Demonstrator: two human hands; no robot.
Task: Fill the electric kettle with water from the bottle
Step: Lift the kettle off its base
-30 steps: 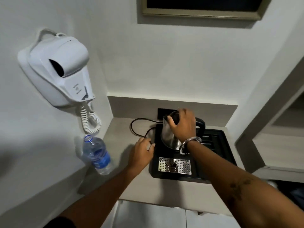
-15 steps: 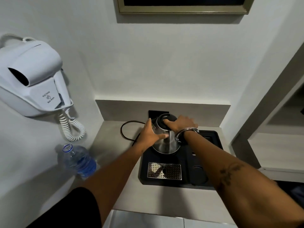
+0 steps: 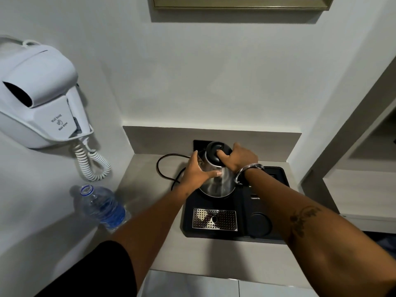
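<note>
A steel electric kettle [image 3: 217, 185] with a black lid [image 3: 215, 153] stands on a black tray [image 3: 214, 231] at the back of the counter. My left hand [image 3: 196, 173] grips the kettle's left side, thumb across the steel body. My right hand [image 3: 239, 157] sits on top from the right, fingers on the black lid; a metal bracelet circles that wrist. The clear water bottle [image 3: 102, 207] with a blue label stands uncapped at the counter's left edge, apart from both hands.
A white wall hair dryer [image 3: 39, 99] with a coiled cord hangs on the left wall above the bottle. The kettle's black cable [image 3: 162, 170] loops on the counter to a wall socket [image 3: 200, 144]. The tray has a perforated metal drip grid [image 3: 215, 219].
My left hand moved from the counter up onto the kettle's side. My right hand stayed on the lid. The view shifted closer and leftward.
</note>
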